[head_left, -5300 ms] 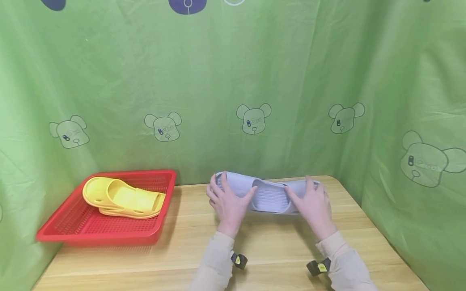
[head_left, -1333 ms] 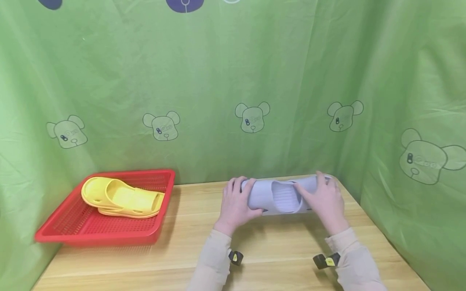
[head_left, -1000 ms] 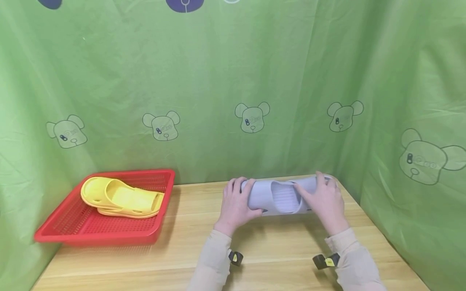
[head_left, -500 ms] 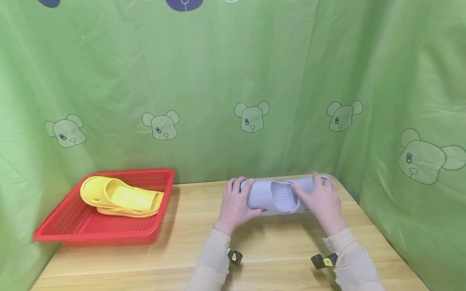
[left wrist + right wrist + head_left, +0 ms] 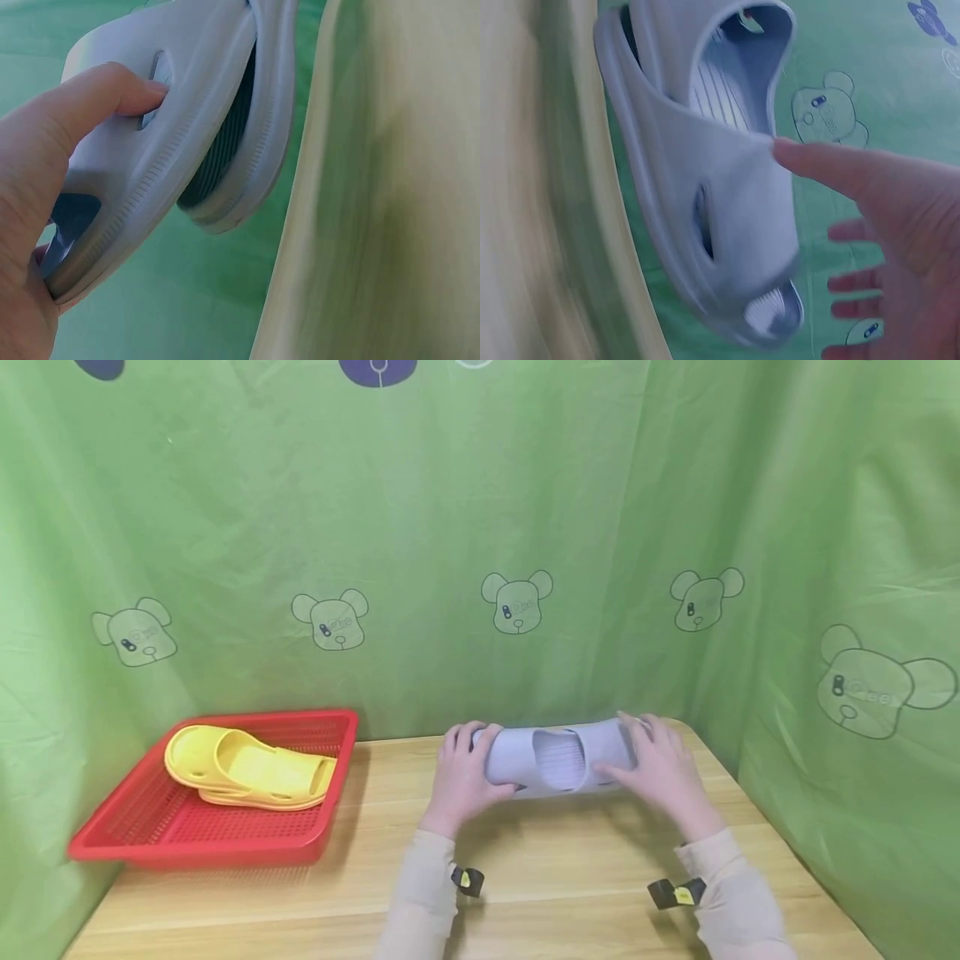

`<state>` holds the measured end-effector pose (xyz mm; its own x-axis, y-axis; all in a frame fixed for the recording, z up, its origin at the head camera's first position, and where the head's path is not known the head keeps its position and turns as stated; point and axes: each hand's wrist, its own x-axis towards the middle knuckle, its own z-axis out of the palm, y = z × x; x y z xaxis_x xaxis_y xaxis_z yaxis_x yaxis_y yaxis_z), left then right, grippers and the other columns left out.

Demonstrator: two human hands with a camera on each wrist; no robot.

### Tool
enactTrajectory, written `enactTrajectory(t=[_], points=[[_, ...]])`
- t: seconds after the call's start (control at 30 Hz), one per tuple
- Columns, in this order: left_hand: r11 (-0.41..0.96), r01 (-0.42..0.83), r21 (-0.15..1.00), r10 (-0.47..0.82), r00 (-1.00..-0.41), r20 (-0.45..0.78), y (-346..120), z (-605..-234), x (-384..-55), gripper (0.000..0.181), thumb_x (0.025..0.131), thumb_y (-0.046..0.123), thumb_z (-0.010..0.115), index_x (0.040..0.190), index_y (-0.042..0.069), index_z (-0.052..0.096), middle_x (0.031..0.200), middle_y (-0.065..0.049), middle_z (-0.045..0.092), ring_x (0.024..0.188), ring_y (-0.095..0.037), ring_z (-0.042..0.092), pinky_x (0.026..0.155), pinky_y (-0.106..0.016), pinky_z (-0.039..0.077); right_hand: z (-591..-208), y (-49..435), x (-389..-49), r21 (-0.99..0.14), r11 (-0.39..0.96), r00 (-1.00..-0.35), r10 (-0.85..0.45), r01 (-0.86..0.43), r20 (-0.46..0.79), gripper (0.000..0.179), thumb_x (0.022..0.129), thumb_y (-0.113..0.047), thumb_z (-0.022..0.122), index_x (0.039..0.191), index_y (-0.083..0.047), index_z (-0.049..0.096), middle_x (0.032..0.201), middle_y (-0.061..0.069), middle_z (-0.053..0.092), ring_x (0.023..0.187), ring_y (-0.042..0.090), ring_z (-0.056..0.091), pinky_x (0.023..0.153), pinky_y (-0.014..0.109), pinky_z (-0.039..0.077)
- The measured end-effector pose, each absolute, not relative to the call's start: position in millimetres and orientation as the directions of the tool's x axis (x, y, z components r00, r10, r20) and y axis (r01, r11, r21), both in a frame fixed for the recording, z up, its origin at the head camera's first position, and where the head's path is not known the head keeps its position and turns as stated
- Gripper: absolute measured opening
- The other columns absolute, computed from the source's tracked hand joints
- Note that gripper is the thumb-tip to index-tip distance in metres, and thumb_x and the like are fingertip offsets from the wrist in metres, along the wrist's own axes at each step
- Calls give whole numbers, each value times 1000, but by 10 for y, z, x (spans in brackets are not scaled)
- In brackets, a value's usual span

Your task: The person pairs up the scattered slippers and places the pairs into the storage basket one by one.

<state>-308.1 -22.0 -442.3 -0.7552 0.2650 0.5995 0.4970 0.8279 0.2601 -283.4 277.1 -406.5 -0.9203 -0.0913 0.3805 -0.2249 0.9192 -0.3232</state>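
Two pale lavender-grey slippers (image 5: 513, 762) are fitted together, with a toe strap at each end and the ribbed footbed showing between. They appear raised above the tabletop. My left hand (image 5: 461, 781) grips the left end; in the left wrist view its thumb presses on a side slot of one slipper (image 5: 127, 142), while the other slipper's sole edge (image 5: 259, 161) stands slightly apart. At the right end, my right hand (image 5: 663, 772) has its thumb extended to the strap edge of a slipper (image 5: 742, 202). Its other fingers (image 5: 859, 279) are spread and appear apart from the slipper.
A red perforated basket (image 5: 202, 853) stands on the left of the wooden table (image 5: 555, 893), holding yellow slippers (image 5: 277, 772) stacked together. A green curtain (image 5: 420, 510) with bear prints hangs behind and at both sides.
Over the last half second the slippers have shifted left with my left hand. My right thumb has moved from the opening onto the right strap, and the right-hand grip has loosened.
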Motion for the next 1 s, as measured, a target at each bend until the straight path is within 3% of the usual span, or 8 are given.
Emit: enactTrajectory(t=[0.37, 0.7, 1.0], points=[[789, 531, 309, 295, -769, 567, -387, -4440, -3138, 86, 60, 53, 85, 135, 31, 50, 138, -3, 49, 128, -28, 40, 107, -49, 37, -4078, 2812, -2830, -218, 918, -908, -247, -331, 340, 122, 56, -40, 91, 155, -15, 23, 155, 32, 20, 139, 56, 21, 103, 78, 19], [752, 566, 337, 307, -754, 581, -460, -4366, -3098, 86, 58, 47, 87, 134, 28, 51, 136, -5, 50, 127, -29, 41, 106, -50, 38, -4118, 2833, -2854, -217, 909, -904, -275, -355, 329, 131, 50, -31, 94, 156, -16, 18, 156, 30, 19, 141, 54, 18, 105, 77, 16], [744, 551, 379, 300, -781, 548, -493, -4356, -3114, 86, 58, 47, 87, 135, 29, 51, 139, -3, 48, 131, -28, 38, 108, -49, 37, -4163, 2849, -2878, -215, 905, -899, -287, -368, 331, 140, 45, -18, 96, 157, -20, 12, 157, 29, 16, 141, 54, 17, 107, 76, 15]])
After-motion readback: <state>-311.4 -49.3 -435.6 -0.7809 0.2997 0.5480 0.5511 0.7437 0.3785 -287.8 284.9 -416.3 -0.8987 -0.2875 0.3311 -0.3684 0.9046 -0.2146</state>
